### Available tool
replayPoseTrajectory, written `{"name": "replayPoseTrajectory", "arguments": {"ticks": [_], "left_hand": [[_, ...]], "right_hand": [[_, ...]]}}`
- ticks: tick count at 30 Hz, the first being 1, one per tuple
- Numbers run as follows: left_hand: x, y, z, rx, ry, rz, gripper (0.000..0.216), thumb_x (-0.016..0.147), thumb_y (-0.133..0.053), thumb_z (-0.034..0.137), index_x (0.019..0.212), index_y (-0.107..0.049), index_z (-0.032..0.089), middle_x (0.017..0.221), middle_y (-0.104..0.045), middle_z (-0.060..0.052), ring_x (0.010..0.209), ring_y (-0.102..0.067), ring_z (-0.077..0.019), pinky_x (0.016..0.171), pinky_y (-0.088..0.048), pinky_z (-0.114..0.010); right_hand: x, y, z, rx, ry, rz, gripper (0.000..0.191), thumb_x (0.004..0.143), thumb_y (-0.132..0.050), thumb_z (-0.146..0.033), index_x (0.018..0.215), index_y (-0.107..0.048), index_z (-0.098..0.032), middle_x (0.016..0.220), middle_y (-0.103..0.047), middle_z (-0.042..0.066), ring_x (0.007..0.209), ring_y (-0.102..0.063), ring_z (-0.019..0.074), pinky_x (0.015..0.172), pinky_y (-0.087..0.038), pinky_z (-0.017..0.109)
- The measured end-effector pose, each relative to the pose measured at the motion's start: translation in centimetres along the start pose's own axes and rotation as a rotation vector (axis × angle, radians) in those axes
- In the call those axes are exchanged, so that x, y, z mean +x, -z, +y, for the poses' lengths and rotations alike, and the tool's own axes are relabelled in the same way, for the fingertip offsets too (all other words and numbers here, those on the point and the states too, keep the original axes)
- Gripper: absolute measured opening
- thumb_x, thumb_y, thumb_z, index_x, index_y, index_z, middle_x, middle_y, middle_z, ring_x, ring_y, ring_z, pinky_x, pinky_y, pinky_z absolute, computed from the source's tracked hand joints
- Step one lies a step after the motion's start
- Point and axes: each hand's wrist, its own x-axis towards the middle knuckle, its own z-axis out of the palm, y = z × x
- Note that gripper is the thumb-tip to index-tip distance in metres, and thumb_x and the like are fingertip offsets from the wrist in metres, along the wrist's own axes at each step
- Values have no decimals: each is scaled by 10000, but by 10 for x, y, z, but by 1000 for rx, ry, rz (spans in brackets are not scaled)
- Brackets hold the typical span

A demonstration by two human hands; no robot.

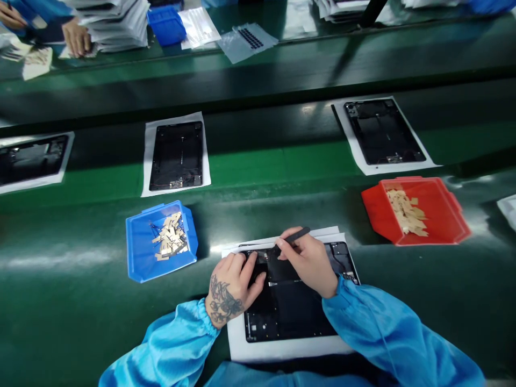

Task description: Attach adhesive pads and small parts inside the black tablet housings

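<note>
A black tablet housing (298, 312) lies in front of me on white sheets (282, 349), with small parts and cables along its upper side. My left hand (231, 285), tattooed on the back, rests on its upper left corner. The index finger and thumb are apart, with the fingertips on the housing beside a small metallic part (264, 256). In my right hand (308, 260) is a pair of black tweezers (299, 235), held like a pen. Their tip points down at the same corner, near my left fingers, and is partly hidden.
A blue bin (137, 250) of small tan-and-silver pieces stands left; a red bin (443, 215) of tan pieces stands right. Beyond lie more tablet housings (177, 153) (385, 131) (36, 158) on white sheets. A co-worker's hand (76, 36) is by stacked packets (115, 24).
</note>
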Motion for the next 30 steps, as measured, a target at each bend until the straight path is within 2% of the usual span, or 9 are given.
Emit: {"name": "replayPoseTrajectory", "arguments": {"ticks": [7,12,14,30], "left_hand": [[0,1,-1,6,4,-1,385,824,-578,337,1124,-603,98,812,-585,-98,722,-533,-213,633,-462,-345],[1,1,-1,-15,-16,55,372,810,-594,323,1107,-612,101,1022,-626,-142,972,-547,-290,802,-465,-420],[2,1,-1,-34,-32,64,361,813,-588,313,1109,-609,106,1077,-630,-139,1024,-536,-292,848,-453,-428],[4,0,-2,-59,-22,-6,378,819,-576,324,1148,-615,141,1093,-627,-125,1015,-525,-287,853,-437,-429]], "right_hand": [[3,-1,-2,21,-61,-3,138,843,-573,-338,830,-553,-203,608,-595,-28,542,-648,137,543,-549,224],[2,0,-4,12,-53,3,135,837,-574,-337,821,-550,-205,606,-602,-28,534,-649,139,534,-549,228],[2,0,-4,2,-39,2,131,838,-572,-335,817,-550,-207,607,-607,-27,533,-650,140,532,-548,230],[4,2,-1,-19,-27,-4,137,844,-561,-341,818,-544,-208,561,-601,-35,518,-650,147,525,-537,237]]}}
